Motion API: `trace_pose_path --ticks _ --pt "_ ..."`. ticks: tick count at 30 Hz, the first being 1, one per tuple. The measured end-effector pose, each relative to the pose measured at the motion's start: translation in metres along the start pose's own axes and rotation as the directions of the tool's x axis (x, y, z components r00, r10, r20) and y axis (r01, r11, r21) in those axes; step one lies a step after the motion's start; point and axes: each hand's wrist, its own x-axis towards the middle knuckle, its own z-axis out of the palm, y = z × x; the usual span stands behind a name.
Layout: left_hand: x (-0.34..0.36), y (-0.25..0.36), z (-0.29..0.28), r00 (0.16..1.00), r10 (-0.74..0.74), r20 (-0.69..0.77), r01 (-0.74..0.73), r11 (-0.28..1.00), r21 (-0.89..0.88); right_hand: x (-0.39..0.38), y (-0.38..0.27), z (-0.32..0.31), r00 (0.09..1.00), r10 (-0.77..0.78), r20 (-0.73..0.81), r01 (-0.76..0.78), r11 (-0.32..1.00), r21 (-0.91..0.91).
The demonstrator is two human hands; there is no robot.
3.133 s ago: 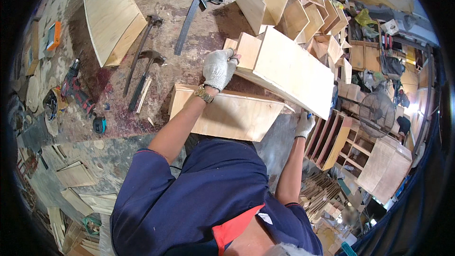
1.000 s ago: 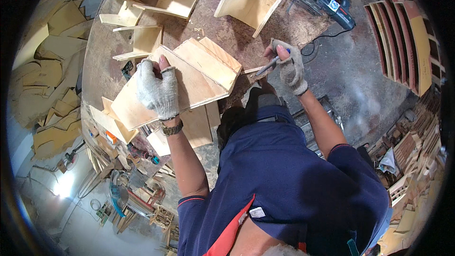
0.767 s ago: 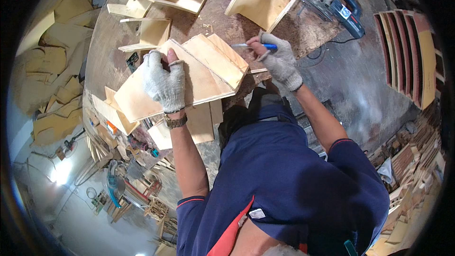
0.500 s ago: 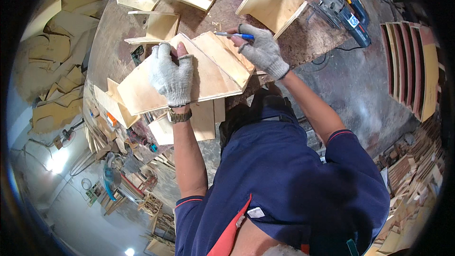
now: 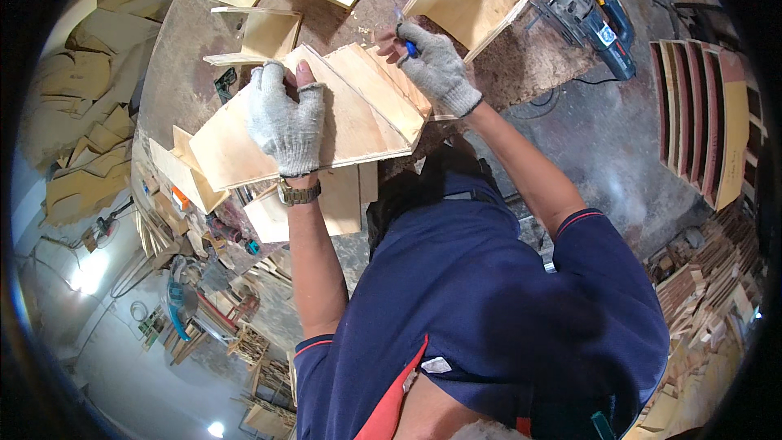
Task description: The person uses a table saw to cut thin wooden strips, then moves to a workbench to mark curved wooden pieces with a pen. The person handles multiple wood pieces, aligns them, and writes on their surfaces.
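A: Holding the plywood panel (image 5: 350, 126) flat matters most; it lies on the desk (image 5: 187, 73), under the left hand (image 5: 285, 118) pressing palm-down with fingers spread.

B: And the right hand (image 5: 436, 65)?

A: Closed around a blue pen (image 5: 410, 45) at the panel's far edge. I'd keep the stroke light and the panel pinned.

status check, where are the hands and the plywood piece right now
Left hand gloved, pressed flat on plywood assembly on workbench. Right hand grips blue pen at its top edge. Jigsaw off right, clear.
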Motion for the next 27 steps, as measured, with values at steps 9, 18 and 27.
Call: trace_pose_path --ticks 9,18,27 --pt "-0.001 0.002 -0.004 1.0 0.009 -0.022 -0.01 1.0 -0.022 -0.085 0.007 -0.025 0.996 -0.021 0.086 0.051 0.932 -0.359" --pt "-0.045 -0.094 -0.031 0.73 -0.432 -0.529 0.098 0.833 -0.545 -0.126 0.027 -0.013 0.996 -0.056 0.063 0.077 0.909 -0.41" --pt "-0.154 -0.274 0.01 0.464 -0.881 0.093 0.64 0.261 -0.723 -0.131 0.039 -0.007 0.981 -0.19 0.024 0.18 0.874 -0.452"
